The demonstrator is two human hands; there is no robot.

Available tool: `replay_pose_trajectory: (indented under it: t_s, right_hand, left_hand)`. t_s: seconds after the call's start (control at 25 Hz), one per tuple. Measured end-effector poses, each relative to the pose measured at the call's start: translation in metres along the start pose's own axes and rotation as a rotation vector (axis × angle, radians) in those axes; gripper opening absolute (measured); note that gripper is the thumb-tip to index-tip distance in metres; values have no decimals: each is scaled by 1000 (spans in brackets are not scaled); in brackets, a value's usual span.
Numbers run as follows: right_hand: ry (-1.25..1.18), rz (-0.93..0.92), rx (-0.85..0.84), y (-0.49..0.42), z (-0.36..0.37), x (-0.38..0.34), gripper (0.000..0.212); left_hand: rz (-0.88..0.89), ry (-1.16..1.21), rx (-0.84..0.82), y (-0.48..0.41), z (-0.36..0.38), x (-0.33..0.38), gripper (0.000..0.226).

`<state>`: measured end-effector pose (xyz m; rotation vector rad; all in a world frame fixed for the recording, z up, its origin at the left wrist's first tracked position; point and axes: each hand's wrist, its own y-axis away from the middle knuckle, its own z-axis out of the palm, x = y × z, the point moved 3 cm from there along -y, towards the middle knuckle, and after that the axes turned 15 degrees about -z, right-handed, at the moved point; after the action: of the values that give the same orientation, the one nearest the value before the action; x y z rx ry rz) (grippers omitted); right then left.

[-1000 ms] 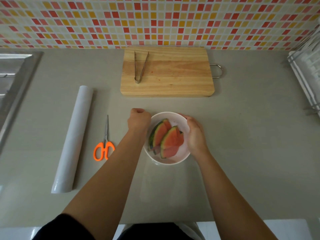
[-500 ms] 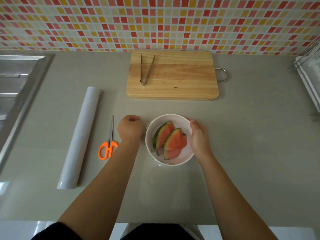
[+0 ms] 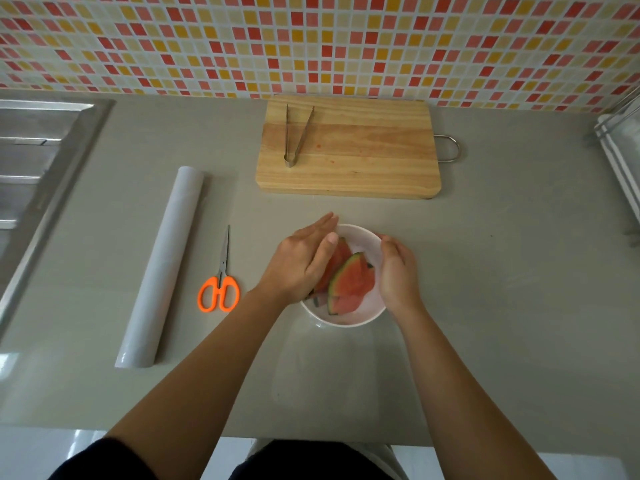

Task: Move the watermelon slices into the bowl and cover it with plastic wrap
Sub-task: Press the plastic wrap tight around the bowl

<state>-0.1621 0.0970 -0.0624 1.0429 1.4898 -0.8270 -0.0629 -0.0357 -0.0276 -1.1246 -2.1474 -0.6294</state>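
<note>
Head view: red watermelon slices [image 3: 353, 284] with green rinds lie stacked in a white bowl [image 3: 346, 320] at the middle of a grey counter [image 3: 502, 271]. The left hand [image 3: 301, 263], fingers straight and together, lies flat over the bowl's left side, hiding part of the fruit. The right hand [image 3: 398, 275] curls round the right rim. A plastic wrap roll [image 3: 159, 268] and orange scissors [image 3: 219, 296] lie to the left. Behind the bowl, tongs [image 3: 298, 136] rest on a wooden cutting board [image 3: 363, 150].

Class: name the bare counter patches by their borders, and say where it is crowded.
Bare: from bowl and cutting board right to the rack; between sink and roll. Crowded: left hand and right hand at the bowl, scissors beside the roll.
</note>
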Motion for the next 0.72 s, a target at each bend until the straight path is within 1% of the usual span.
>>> replay_pose_trajectory:
  t_s: [0.12,0.16,0.24,0.32,0.4,0.48,0.52,0.6,0.64,0.68,0.72]
  right_hand:
    - [27,0,16,0,0,-1,31]
    - [39,1,22,0,0,-1,31]
    - [55,-2,33,0,0,-3,32]
    - [70,-6,40,0,0,-3,32]
    - [81,-4,38,-1,1,-4,32]
    - [85,-4,33,-1,0,-5,32]
    - [88,-5,30,-2,0,-5,32]
    - [94,-11,21,-2,-1,-5,32]
    - [103,-17,18,-2,-1,-5,32]
    - [115,-24,17,-2,-2,-6,31]
    - [124,-28,18,-1,-2,-6,31]
  left_hand:
    - [-108,-63,61,0,1,3,58]
    - [-130,-65,87,0,1,4,57]
    - [-184,-34,124,1,1,5,46]
    - [-289,-28,169,3,2,5,43]
    - [-385,-31,246,7,3,3,49]
    - [-437,-121,313,12,5,2,59]
    - [-470,-188,325,15,7,3,62]
    - [-546,-234,333,19,7,2,62]
    - [-581,-185,342,22,6,-1,69]
    - [-622,-54,338,25,4,-4,79]
    - [-663,135,299,30,5,-9,84]
